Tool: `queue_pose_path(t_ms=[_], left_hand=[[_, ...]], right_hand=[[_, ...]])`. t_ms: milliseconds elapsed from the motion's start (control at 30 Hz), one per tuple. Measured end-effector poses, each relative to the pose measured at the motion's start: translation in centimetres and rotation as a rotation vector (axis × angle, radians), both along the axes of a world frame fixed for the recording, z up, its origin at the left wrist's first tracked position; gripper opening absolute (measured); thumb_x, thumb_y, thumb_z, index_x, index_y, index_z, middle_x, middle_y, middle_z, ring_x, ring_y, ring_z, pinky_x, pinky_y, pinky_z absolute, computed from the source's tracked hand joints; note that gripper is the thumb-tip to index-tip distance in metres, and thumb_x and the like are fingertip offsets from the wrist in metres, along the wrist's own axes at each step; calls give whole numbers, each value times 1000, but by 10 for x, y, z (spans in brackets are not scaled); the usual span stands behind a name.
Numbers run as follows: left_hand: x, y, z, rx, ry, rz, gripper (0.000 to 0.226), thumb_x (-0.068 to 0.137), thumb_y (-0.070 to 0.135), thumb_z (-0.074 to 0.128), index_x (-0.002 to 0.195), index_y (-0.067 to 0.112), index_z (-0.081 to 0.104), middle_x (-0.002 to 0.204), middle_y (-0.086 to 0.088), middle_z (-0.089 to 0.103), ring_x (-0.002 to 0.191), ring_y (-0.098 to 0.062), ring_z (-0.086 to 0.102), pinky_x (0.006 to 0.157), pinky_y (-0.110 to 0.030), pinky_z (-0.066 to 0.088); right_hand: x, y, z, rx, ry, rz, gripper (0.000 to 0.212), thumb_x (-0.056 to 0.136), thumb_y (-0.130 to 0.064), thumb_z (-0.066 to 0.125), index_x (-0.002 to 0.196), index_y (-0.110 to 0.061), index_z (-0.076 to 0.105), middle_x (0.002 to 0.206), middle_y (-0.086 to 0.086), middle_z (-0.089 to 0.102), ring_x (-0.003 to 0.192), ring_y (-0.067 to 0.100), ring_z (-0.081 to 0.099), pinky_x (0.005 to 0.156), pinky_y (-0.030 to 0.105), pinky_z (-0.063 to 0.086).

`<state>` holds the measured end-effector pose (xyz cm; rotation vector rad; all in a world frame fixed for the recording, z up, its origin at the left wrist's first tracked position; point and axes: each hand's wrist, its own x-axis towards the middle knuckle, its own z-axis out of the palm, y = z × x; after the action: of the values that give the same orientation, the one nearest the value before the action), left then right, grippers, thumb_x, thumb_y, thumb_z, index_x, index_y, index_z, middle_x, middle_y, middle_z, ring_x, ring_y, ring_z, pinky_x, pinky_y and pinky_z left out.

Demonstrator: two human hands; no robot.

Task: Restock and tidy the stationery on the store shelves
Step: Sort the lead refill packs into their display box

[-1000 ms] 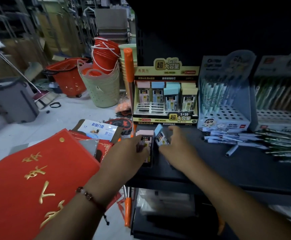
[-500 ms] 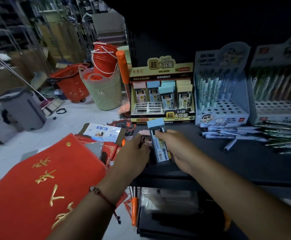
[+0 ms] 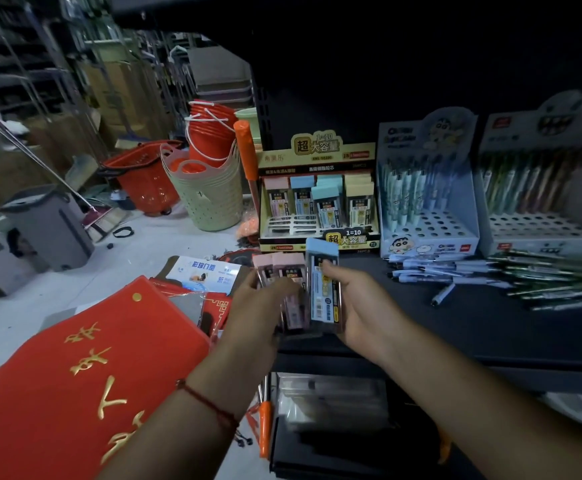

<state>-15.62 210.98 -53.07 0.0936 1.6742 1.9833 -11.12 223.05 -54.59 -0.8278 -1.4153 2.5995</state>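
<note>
My right hand point(image 3: 358, 306) grips a blue-capped pencil-lead box point(image 3: 324, 271), held upright above the dark shelf point(image 3: 455, 327). Beside it, my left hand point(image 3: 258, 303) holds pink-capped lead boxes point(image 3: 286, 268) side by side, touching the blue one. Just behind them stands the yellow-and-black display box point(image 3: 317, 206) with pink, blue and yellow lead boxes in its rear row and bare slots at the front.
A light-blue pen display point(image 3: 428, 202) and a second pen display point(image 3: 539, 199) stand to the right, with loose pens point(image 3: 490, 275) lying in front. Red banners point(image 3: 85, 372) lie at lower left. Baskets point(image 3: 209, 188), a bin point(image 3: 47, 230) and a broom clutter the floor.
My right hand has lifted the blue-capped box upright and brought it against the pink boxes. My left hand has raised the pink boxes off the shelf.
</note>
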Motion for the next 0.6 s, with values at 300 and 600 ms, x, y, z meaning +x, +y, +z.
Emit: queue_pose_path(t_ms=[300, 600], left_hand=[[5, -13, 15, 258, -333, -183, 31, 90, 2, 50, 119, 1, 62, 111, -25, 68, 94, -37, 68, 75, -44, 59], [-12, -36, 12, 66, -50, -186, 15, 91, 10, 58, 106, 12, 55, 69, -6, 59, 58, -19, 56, 53, -28, 46]], right_hand=[[25, 12, 13, 208, 2, -88, 26, 92, -24, 59, 110, -7, 68, 111, 22, 70, 103, 39, 67, 93, 53, 53], [-7, 45, 77, 916, -12, -10, 10, 91, -15, 64, 100, -21, 64, 101, 4, 69, 95, 24, 66, 82, 41, 54]])
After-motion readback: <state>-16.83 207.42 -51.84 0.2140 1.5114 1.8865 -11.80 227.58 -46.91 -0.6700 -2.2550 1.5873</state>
